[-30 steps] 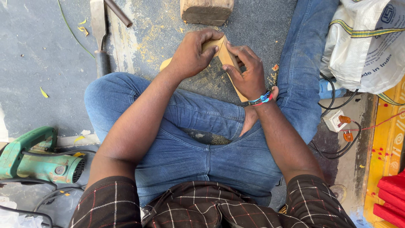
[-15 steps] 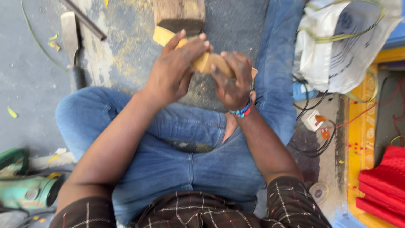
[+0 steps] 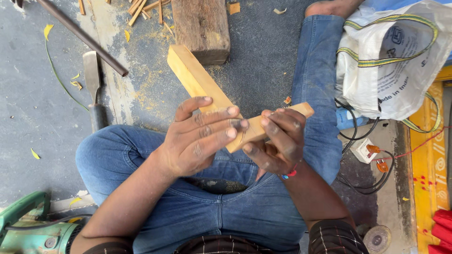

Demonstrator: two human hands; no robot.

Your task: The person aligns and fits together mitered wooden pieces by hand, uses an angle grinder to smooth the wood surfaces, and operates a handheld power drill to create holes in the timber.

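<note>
I sit cross-legged in blue jeans on a grey floor. My right hand [image 3: 278, 141] grips a short pale wooden piece [image 3: 294, 112] that points up to the right. My left hand [image 3: 200, 136] lies with flat, spread fingers over the place where that piece meets a longer pale wooden bar [image 3: 193, 75]. The bar runs up and left toward a dark wooden block [image 3: 202, 28]. The joint between the two pale pieces is hidden under my fingers.
A chisel [image 3: 94, 89] and a dark metal rod [image 3: 84, 40] lie on the floor at the left, amid sawdust and wood chips. A green power tool [image 3: 28, 230] sits at the bottom left. A white sack [image 3: 395, 61], cables and a socket [image 3: 365, 150] are at the right.
My hands and the wooden pieces have come nearer and lower in view. My left hand went from gripping to lying flat with fingers spread over the wood. The camera tilted.
</note>
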